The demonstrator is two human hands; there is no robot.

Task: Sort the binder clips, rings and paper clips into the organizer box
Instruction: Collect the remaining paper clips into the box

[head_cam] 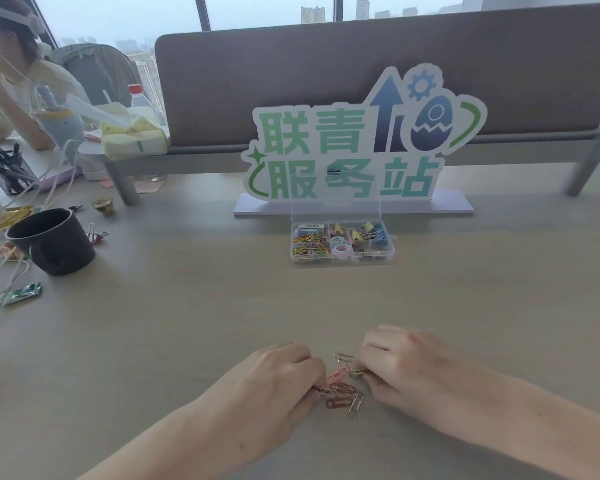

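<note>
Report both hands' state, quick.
Left hand: pinching paper clips from the pile.
Right hand: pinching a clip at the pile's edge.

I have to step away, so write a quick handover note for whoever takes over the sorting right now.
Left hand: fingers curled, pinching paper clips at the edge of the loose pile.
Right hand: fingers curled, pinching a clip on the pile's other side.
Organizer box: lid open, far across the desk in front of the sign.
Done: paper clips in its left compartments, rings in the middle, binder clips on the right.
Left: the pile between the hands; also a stray binder clip beside the dark cup.
</note>
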